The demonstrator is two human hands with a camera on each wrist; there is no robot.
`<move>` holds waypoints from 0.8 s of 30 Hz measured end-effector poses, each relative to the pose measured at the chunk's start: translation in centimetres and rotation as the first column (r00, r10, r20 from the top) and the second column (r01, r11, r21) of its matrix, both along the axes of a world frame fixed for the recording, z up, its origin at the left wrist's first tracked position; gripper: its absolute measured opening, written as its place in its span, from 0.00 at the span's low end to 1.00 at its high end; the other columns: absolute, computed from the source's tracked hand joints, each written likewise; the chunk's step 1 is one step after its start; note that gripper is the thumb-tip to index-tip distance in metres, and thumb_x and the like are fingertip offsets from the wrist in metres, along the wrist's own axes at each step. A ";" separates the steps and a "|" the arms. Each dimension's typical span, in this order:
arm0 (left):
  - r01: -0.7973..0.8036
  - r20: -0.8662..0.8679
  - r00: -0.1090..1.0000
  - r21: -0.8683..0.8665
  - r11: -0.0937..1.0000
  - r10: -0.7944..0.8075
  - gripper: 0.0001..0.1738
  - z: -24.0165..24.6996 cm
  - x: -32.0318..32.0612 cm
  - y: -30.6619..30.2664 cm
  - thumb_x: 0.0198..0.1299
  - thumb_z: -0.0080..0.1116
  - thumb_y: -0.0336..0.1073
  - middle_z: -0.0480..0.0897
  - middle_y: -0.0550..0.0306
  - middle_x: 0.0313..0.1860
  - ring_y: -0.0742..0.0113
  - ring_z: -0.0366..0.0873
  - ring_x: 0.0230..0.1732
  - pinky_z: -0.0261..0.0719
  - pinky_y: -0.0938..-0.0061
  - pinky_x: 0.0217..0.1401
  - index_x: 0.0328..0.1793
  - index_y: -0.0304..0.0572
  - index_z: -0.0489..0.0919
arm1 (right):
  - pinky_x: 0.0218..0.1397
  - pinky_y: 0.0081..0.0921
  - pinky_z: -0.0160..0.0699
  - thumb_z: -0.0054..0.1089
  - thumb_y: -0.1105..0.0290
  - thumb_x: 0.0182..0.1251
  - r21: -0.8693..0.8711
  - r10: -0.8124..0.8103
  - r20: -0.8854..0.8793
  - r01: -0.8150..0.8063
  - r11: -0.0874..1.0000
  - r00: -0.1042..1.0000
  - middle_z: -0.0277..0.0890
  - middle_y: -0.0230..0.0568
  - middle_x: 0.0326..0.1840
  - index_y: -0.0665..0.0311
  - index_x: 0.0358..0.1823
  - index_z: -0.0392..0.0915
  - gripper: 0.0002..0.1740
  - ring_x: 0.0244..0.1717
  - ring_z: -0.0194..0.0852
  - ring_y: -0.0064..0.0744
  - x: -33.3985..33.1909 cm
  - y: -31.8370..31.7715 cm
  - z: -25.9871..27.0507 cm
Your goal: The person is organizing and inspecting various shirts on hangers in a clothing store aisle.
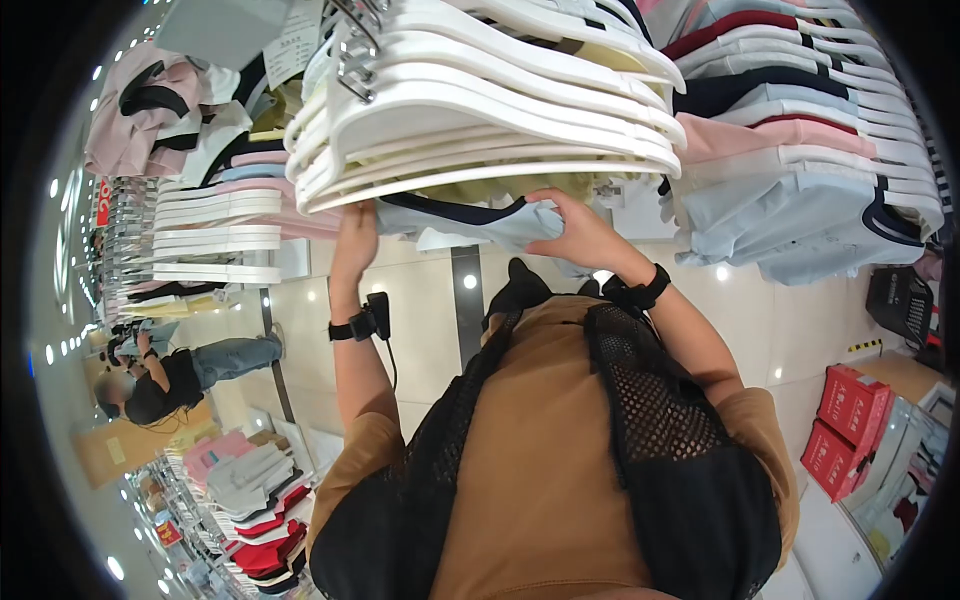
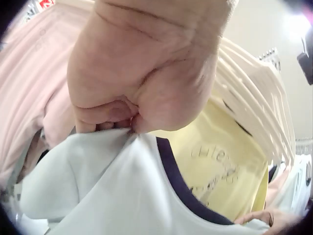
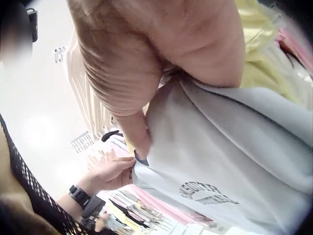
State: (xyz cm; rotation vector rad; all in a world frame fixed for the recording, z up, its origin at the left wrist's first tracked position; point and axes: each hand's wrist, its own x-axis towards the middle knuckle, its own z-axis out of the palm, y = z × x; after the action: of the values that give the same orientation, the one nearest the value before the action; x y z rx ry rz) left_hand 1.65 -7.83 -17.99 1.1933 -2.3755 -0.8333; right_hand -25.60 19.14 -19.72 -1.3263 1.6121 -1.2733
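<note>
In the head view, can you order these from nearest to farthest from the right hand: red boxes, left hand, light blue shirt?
1. Light blue shirt: pinched in the right hand.
2. Left hand: to its left, at the shirt's other end.
3. Red boxes: off to the right, beyond reach.

A brown shirt (image 1: 530, 450) underlies a black mesh vest (image 1: 655, 400), with black wristbands, left (image 1: 352, 328) and right (image 1: 645, 290), at the torso's 10 and 1 o'clock.

Shiny tiled floor (image 1: 415, 300) (dark stripes (image 1: 467, 300) too).
</note>
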 end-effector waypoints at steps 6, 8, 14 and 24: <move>0.170 -0.080 0.984 0.112 0.979 -0.162 0.13 0.4 -5.0 8.4 0.75 0.38 0.37 0.74 0.41 0.37 0.54 0.74 0.39 0.72 0.66 0.50 0.53 0.33 0.65 | 0.39 0.39 0.75 0.67 0.68 0.55 0.291 -0.113 -0.218 0.175 0.941 0.969 0.75 0.55 0.24 0.69 0.54 0.77 0.24 0.30 0.77 0.50 -3.7 6.0 -1.2; 0.170 -0.065 0.985 0.197 0.966 -0.160 0.14 3.5 -6.1 10.3 0.71 0.48 0.39 0.74 0.45 0.33 0.56 0.73 0.35 0.73 0.67 0.45 0.51 0.34 0.66 | 0.36 0.35 0.75 0.64 0.70 0.58 0.367 -0.163 -0.136 0.202 0.908 0.977 0.75 0.51 0.26 0.70 0.52 0.78 0.20 0.26 0.75 0.43 -5.0 7.9 0.5; 0.260 0.430 0.688 0.607 0.751 -0.585 0.20 11.9 -7.8 12.9 0.56 0.68 0.39 0.82 0.56 0.38 0.72 0.74 0.38 0.72 0.76 0.39 0.53 0.38 0.79 | 0.39 0.23 0.73 0.59 0.70 0.66 0.063 -0.067 0.180 0.056 0.996 0.981 0.76 0.32 0.32 0.72 0.48 0.77 0.14 0.33 0.74 0.23 -6.4 13.2 7.0; 0.706 -0.766 0.626 0.474 0.527 -0.150 0.27 12.7 -8.0 16.2 0.66 0.54 0.42 0.81 0.44 0.51 0.61 0.79 0.51 0.74 0.74 0.55 0.60 0.21 0.73 | 0.66 0.34 0.70 0.47 0.54 0.73 -0.360 0.262 0.926 0.421 0.832 0.273 0.69 0.54 0.66 0.76 0.69 0.59 0.34 0.63 0.72 0.41 -7.0 16.6 4.5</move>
State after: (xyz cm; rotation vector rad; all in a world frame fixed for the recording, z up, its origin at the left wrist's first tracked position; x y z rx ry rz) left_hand -6.39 8.36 -5.27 0.2472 -1.7163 -2.1760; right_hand -32.58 35.77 -15.24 -0.3697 0.3572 -2.1349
